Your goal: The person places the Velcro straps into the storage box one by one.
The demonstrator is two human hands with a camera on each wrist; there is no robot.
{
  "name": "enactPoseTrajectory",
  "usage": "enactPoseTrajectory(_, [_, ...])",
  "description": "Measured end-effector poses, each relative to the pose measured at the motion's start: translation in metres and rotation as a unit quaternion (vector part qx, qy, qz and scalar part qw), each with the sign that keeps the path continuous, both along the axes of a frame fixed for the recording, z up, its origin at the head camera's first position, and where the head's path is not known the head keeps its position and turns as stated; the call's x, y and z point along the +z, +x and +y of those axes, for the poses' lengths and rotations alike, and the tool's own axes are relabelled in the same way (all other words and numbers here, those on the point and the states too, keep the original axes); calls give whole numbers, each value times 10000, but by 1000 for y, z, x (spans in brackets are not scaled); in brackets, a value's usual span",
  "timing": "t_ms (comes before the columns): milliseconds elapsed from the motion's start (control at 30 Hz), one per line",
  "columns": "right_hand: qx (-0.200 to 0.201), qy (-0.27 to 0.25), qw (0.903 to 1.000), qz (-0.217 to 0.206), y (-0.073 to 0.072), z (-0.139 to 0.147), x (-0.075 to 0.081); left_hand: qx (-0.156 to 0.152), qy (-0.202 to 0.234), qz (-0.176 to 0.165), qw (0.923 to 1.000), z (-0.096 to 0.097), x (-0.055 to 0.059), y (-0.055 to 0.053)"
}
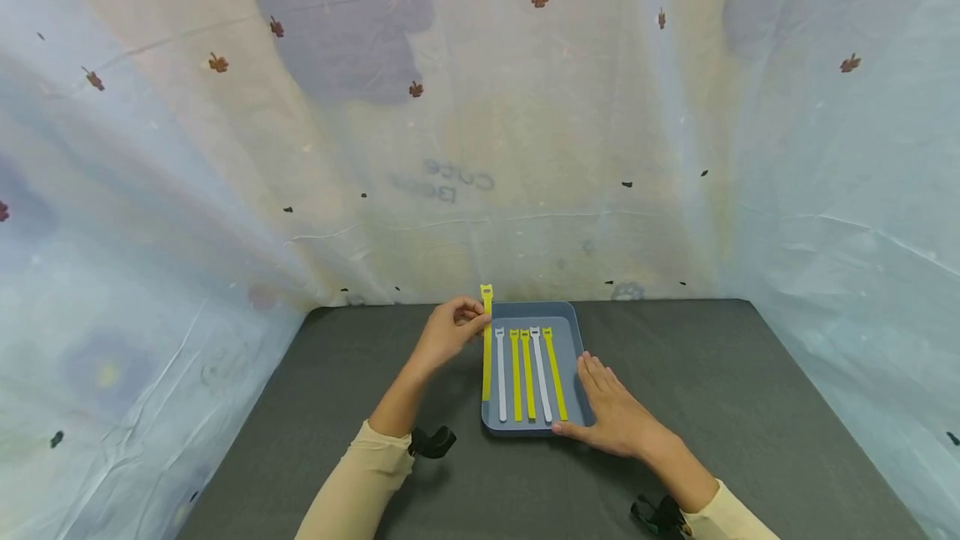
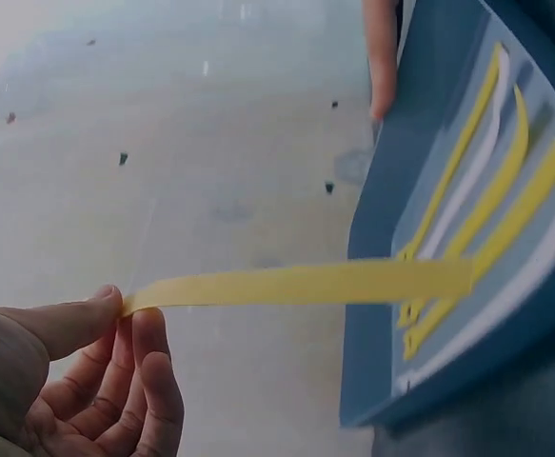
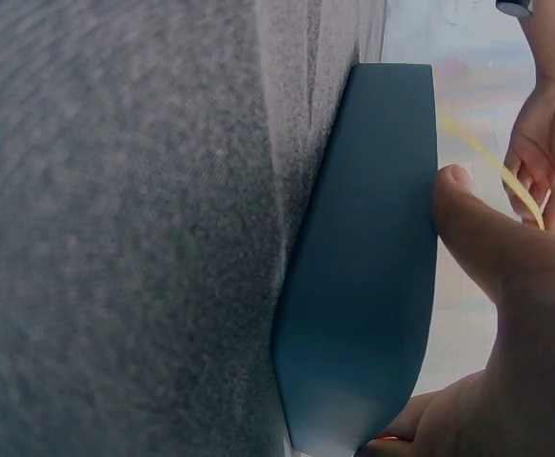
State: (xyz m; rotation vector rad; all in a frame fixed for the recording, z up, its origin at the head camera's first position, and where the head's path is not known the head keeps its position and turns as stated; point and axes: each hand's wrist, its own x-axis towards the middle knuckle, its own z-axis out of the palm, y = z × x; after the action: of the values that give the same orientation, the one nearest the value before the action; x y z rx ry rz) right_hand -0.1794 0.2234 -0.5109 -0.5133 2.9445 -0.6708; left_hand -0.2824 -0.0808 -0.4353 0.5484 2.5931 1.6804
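Observation:
My left hand (image 1: pixel 453 327) pinches a yellow hook-and-loop cable tie (image 2: pixel 306 284) between thumb and fingers, its other fingers loosely curled. That tie runs lengthwise over the left side of a blue-grey tray (image 1: pixel 532 309), its slotted head past the far rim. Inside the tray, three yellow cable ties (image 1: pixel 555 373) and two white ones (image 1: pixel 502 373) lie side by side, slotted heads at the far end. At the near right corner rests my right hand (image 1: pixel 618 419), straight fingers along the right side. Its thumb (image 3: pixel 467 205) touches the near rim in the right wrist view.
The tray sits on a dark grey cloth-covered table (image 1: pixel 697 390). Behind and on both sides hangs a pale patterned sheet (image 1: pixel 525 148). Black straps (image 1: pixel 432 442) circle both wrists over cream sleeves (image 1: pixel 356 482).

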Motion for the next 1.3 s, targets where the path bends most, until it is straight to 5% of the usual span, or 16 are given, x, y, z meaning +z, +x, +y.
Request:
enactPoseTrajectory(667, [-90, 78, 9998, -142, -2, 0, 1, -890, 347, -364, 9948, 67, -1, -12])
enactPoseTrajectory(1300, [-48, 109, 9999, -54, -3, 1, -4, -1023, 529, -1318, 9846, 102, -21, -28])
